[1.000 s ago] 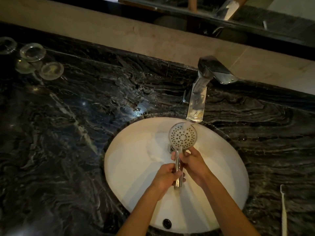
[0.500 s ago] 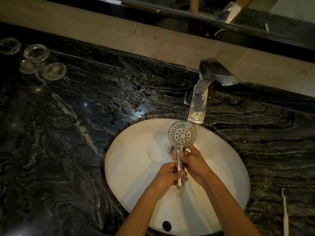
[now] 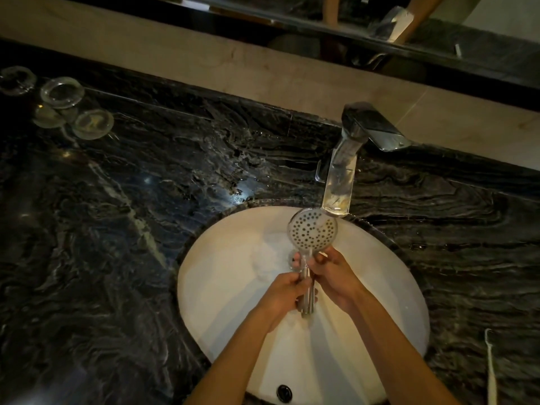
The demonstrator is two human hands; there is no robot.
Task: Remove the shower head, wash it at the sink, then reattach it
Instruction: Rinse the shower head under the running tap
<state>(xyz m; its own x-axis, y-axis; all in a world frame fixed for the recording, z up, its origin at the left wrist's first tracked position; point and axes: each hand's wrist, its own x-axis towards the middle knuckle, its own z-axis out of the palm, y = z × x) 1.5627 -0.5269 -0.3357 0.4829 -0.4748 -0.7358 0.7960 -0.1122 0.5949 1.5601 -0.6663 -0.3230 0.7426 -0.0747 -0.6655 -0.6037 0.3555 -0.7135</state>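
Chrome glints off a shower head (image 3: 312,228) held above a white oval sink (image 3: 233,287) set into a black veined marble worktop (image 3: 117,229). The left hand (image 3: 282,293) grips the lower part of the handle with its fingers curled round it, while the right hand (image 3: 331,276) holds the handle just below the round face, fingers wrapped round the stem and thumb towards the neck. The perforated face is turned up towards the camera and sits directly under the spout of a chrome tap (image 3: 342,182), which rises from the worktop's back edge; the top rim of the face appears to touch or nearly touch the spout's end, though it cannot be told which. An overflow hole (image 3: 284,392) shows in the sink's near wall, between the two forearms. Near the worktop's far left corner stand four clear glass pieces (image 3: 62,92), clustered together, some touching. Along the right edge of the worktop lies a white toothbrush (image 3: 491,372), well apart from the sink. Behind the worktop runs a beige stone ledge (image 3: 204,62) beneath a mirror (image 3: 380,24).
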